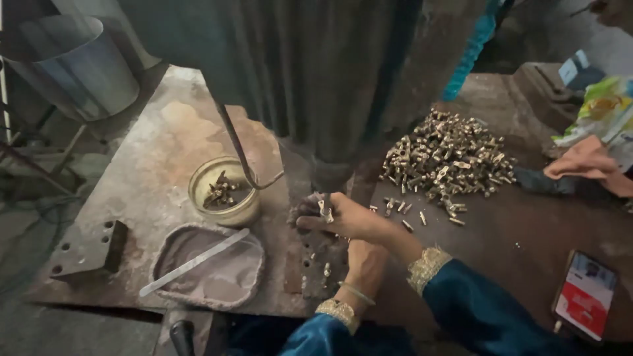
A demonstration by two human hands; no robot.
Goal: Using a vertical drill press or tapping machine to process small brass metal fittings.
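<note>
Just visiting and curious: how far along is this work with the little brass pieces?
Only a few pieces lie in the small glass bowl, so little looks done. The right hand holds one brass piece at the machine's base; the left hand rests below it. A large heap of brass pieces still waits.

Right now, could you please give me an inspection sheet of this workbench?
Surface: rusty metal bench, stained and dusty.
Job's things: small brass part pinched in right hand; pile of brass parts to the right; perforated fixture plate under left hand.
Clutter: glass bowl holding a few parts; shallow tray with a metal strip; drilled metal block; phone; cloth.
Fingers: right hand's closed on the part; left hand's hidden.
Cables: nothing seen.
Surroundings: machine column; metal bucket.
</note>
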